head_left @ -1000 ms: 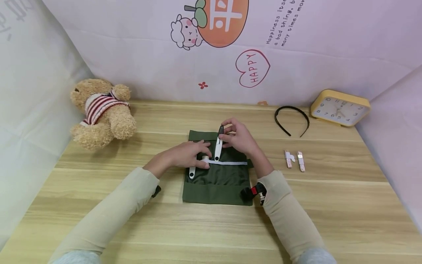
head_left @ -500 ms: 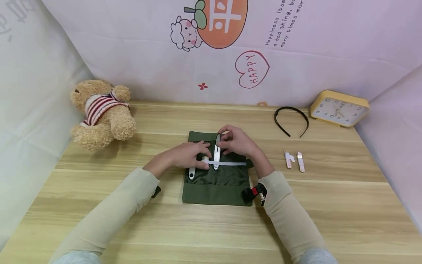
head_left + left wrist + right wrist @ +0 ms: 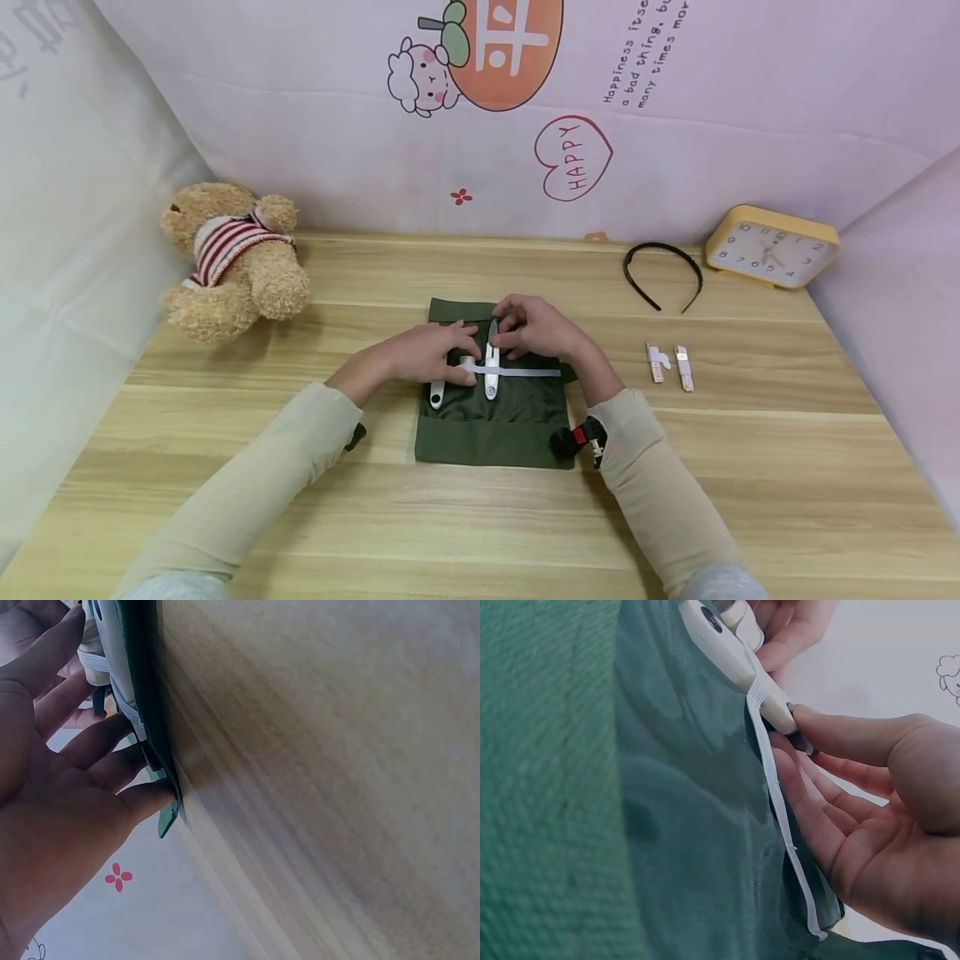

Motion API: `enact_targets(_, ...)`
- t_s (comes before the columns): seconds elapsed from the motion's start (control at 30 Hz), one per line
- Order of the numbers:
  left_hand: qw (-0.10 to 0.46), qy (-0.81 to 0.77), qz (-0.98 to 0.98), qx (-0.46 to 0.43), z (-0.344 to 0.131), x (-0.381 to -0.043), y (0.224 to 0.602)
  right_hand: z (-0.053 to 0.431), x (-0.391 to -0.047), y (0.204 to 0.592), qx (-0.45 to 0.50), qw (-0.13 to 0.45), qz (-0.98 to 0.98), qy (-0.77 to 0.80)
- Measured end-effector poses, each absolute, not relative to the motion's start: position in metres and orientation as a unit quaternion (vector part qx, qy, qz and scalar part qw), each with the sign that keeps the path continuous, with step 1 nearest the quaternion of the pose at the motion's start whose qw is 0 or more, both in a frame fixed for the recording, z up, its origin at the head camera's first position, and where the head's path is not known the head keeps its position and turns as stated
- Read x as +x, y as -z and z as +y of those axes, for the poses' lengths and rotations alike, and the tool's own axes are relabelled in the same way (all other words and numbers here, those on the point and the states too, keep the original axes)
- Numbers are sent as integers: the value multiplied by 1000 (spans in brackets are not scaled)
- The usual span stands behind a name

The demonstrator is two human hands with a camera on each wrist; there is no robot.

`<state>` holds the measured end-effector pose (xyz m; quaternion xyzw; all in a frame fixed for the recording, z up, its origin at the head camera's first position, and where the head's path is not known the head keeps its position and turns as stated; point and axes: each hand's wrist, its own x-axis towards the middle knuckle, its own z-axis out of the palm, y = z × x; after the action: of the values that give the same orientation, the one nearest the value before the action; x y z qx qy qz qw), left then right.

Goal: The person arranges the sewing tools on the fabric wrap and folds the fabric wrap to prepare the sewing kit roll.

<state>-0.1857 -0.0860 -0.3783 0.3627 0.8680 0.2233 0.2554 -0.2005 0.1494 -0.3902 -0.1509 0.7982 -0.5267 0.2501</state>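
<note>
A dark green fabric tool roll [image 3: 495, 440] lies open on the table, a white elastic band [image 3: 536, 372] across its middle. My right hand [image 3: 543, 327] pinches the dark upper end of a slim white slotted tool [image 3: 492, 379] between thumb and fingers. The tool's white lower part passes under the band; its exact kind cannot be told. My left hand [image 3: 427, 352] has its thumb and forefinger around a small cream roll [image 3: 740, 624], which the band also crosses. Its other fingers rest by the fabric's edge in the left wrist view. Another white tool [image 3: 437, 395] is partly hidden below that hand.
A teddy bear [image 3: 232, 258] lies at the back left. At the right are a black headband [image 3: 663, 246], a yellow clock [image 3: 772, 247] and two small white-and-pink strips [image 3: 656, 363]. A printed sheet [image 3: 337, 167] hangs behind the table.
My right hand has moved down toward me, sliding the white tool under the elastic band and further across the tool roll. The left hand has stayed in place.
</note>
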Motion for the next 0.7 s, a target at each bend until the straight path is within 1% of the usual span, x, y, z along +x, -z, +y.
enact_targets(0.23,254,-224,868,363,-86,-185,378,149,-199,388,-162,264,805,506)
enact_targets(0.47,258,-221,868,362,-86,-185,377,149,-198,388,-181,290,804,487)
enact_targets(0.7,258,-224,868,360,-86,-184,377,149,-198,389,-180,294,812,471)
